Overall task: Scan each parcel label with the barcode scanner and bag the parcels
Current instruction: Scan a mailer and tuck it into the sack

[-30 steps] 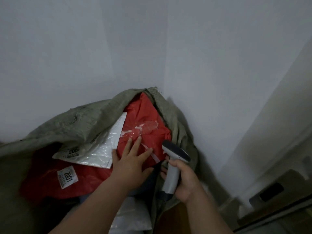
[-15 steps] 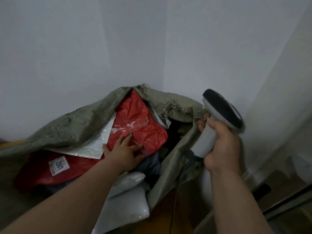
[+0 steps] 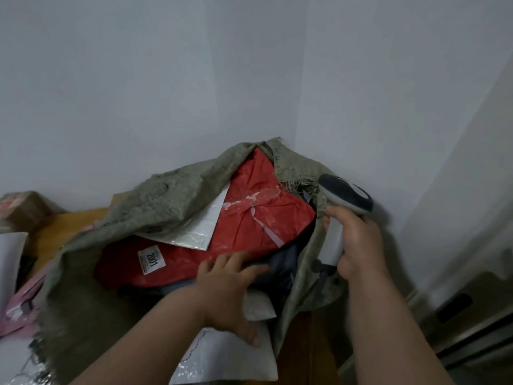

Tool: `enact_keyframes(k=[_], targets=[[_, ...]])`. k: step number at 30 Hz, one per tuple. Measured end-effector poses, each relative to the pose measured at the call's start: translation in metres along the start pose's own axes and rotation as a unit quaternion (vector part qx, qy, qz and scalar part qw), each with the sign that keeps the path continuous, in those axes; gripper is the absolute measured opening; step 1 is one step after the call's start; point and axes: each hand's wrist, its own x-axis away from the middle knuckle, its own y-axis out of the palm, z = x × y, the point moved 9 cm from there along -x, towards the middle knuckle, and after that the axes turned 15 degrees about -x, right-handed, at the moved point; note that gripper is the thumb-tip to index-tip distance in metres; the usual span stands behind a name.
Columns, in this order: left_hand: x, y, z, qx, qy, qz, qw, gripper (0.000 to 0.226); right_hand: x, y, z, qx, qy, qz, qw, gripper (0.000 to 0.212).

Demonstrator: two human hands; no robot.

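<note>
lying on its side in the corner, a grey-green woven sack (image 3: 177,201) gapes toward the camera with parcels stacked inside. at the left of its mouth sits a red parcel (image 3: 125,269) bearing a white label (image 3: 151,259) printed 2001. above it a silver mailer (image 3: 200,229) slants under the sack's upper flap, and to the right a second red parcel with clear tape (image 3: 261,215) leans up toward the sack's frayed top edge. under the red ones a dark blue parcel (image 3: 280,266) shows, and white mailers (image 3: 230,357) spill out of the opening at the bottom. the left hand (image 3: 230,290) reaches into the mouth with fingers spread and slightly bent over the dark parcel's edge, thumb resting down on a white mailer; whether it grasps anything i cannot tell. the right hand (image 3: 358,243) is wrapped around the pale handle of the barcode scanner (image 3: 342,209), whose dark head sits just beside the sack's right rim. the sack rests on a wooden table (image 3: 58,226); at far left lie a pink parcel (image 3: 25,298), a white sheet and a brown box (image 3: 22,209). pale grey walls (image 3: 166,79) meet behind the sack.
</note>
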Motion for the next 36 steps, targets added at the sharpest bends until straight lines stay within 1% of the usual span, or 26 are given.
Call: enact_keyframes(k=[3, 4, 6, 8, 9, 10, 12, 13, 15, 17, 18, 20, 22, 24, 26, 30, 32, 36], targets=[[0.01, 0.04, 0.019, -0.081, 0.031, -0.035, 0.996, 0.136, 0.007, 0.002, 0.007, -0.016, 0.013, -0.006, 1.0, 0.008], [0.011, 0.051, 0.023, -0.103, 0.032, -0.034, 0.994, 0.136, 0.009, 0.0, 0.009, -0.014, 0.018, -0.003, 1.0, 0.008], [0.012, 0.066, 0.03, -0.132, 0.03, -0.006, 0.991, 0.132, 0.013, -0.004, 0.01, -0.012, 0.019, 0.004, 1.0, 0.007], [0.012, 0.072, 0.037, -0.145, 0.046, 0.04, 0.988, 0.121, 0.014, -0.011, 0.005, -0.011, 0.006, 0.019, 1.0, 0.008], [0.012, 0.071, 0.039, -0.145, 0.053, 0.068, 0.986, 0.111, 0.014, -0.016, 0.001, -0.011, -0.005, 0.027, 1.0, 0.01], [0.011, 0.068, 0.038, -0.138, 0.049, 0.098, 0.984, 0.1, 0.015, -0.02, -0.002, -0.014, -0.014, 0.038, 0.999, 0.014], [0.011, 0.057, 0.023, -0.119, 0.011, 0.14, 0.983, 0.084, 0.017, -0.03, -0.008, -0.022, -0.025, 0.057, 0.998, 0.026], [0.01, 0.052, 0.015, -0.118, -0.007, 0.147, 0.982, 0.081, 0.02, -0.034, -0.008, -0.025, -0.026, 0.065, 0.997, 0.028], [0.007, 0.047, 0.004, -0.131, -0.02, 0.146, 0.98, 0.079, 0.027, -0.04, -0.006, -0.017, -0.025, 0.075, 0.997, 0.023], [0.004, 0.042, -0.003, -0.134, -0.027, 0.147, 0.98, 0.07, 0.037, -0.046, -0.001, -0.004, -0.025, 0.083, 0.996, 0.018], [0.003, 0.038, -0.007, -0.138, -0.033, 0.155, 0.978, 0.065, 0.042, -0.048, 0.001, 0.003, -0.024, 0.086, 0.996, 0.02], [0.001, 0.026, -0.017, -0.139, -0.053, 0.193, 0.97, 0.057, 0.053, -0.054, 0.007, 0.016, -0.014, 0.094, 0.995, 0.027], [-0.001, 0.012, -0.03, -0.132, -0.077, 0.222, 0.963, 0.053, 0.066, -0.059, 0.02, 0.03, 0.005, 0.097, 0.995, 0.026], [-0.005, 0.003, -0.037, -0.136, -0.095, 0.241, 0.956, 0.052, 0.082, -0.06, 0.043, 0.037, 0.028, 0.094, 0.994, 0.02], [-0.006, 0.0, -0.038, -0.137, -0.102, 0.25, 0.953, 0.052, 0.099, -0.06, 0.071, 0.04, 0.059, 0.09, 0.993, 0.021], [0.009, 0.013, -0.034, -0.131, -0.096, 0.256, 0.953, 0.067, 0.123, -0.052, 0.114, 0.033, 0.106, 0.072, 0.991, 0.023], [0.023, 0.013, -0.029, -0.133, -0.076, 0.283, 0.947, 0.076, 0.128, -0.05, 0.121, 0.018, 0.094, 0.077, 0.992, 0.022], [0.057, 0.012, -0.008, -0.116, 0.003, 0.357, 0.927, 0.089, 0.13, -0.052, 0.121, 0.009, 0.05, 0.108, 0.993, 0.025]])
